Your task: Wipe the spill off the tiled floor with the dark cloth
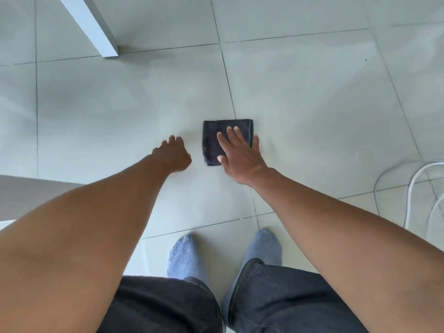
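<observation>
A dark folded cloth [213, 138] lies flat on the pale tiled floor [120, 104], across a grout line. My right hand [240, 155] rests on the cloth's right half, palm down, fingers spread, the little finger off its right edge. My left hand [174, 156] hovers or rests just left of the cloth, fingers loosely curled, holding nothing. Faint dull smears show on the tiles around and beyond the cloth; I cannot make out a distinct spill.
A white furniture leg [96, 27] stands at the upper left. White cables [413, 186] loop on the floor at the right. My feet in blue-grey socks [187, 258] and dark jeans are at the bottom. A grey edge [31, 188] juts in at left.
</observation>
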A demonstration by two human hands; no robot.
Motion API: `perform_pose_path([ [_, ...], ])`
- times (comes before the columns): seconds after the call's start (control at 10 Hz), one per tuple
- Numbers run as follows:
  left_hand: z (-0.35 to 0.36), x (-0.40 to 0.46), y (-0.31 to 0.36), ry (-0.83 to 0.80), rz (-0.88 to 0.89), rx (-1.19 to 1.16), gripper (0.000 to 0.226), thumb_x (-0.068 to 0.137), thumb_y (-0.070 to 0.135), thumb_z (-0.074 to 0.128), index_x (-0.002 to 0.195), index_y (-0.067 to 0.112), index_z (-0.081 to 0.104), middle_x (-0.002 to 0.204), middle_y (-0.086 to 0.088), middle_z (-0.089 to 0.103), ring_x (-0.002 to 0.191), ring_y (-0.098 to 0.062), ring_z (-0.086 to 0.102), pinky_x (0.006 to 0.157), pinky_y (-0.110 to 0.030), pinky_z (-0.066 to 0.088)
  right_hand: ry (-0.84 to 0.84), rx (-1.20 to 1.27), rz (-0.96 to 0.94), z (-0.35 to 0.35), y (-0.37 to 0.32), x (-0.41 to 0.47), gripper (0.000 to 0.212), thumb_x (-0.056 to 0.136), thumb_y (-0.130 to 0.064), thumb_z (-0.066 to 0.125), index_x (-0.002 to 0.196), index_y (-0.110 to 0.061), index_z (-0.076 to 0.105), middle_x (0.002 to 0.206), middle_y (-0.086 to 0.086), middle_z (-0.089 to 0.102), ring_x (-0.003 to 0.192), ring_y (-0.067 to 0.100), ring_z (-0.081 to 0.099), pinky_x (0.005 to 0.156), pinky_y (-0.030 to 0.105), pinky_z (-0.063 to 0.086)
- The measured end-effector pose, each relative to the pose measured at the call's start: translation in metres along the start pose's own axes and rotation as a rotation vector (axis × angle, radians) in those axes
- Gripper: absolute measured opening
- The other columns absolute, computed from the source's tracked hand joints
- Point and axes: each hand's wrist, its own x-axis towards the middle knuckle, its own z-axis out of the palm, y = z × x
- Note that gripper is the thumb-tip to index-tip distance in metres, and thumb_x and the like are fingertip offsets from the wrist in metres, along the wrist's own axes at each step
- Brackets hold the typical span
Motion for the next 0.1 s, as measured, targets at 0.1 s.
perform_pose_path([
  [0.1,-0.0009,-0.0376,-0.0038,0.038,0.032,-0.02,0.058,0.103,0.034,0.04,0.15,0.002,0.029,0.161,-0.018,0.023,0.141,-0.038,0.037,0.111,-0.049,0.036,0.035,0.007,-0.018,-0.0272,0.0053,-0.0329,0.06,0.108,-0.034,0.032,0.161,-0.017,0.011,0.172,0.008,0.003,0.159,0.023,-0.003,0.124,0.061,0.01],
])
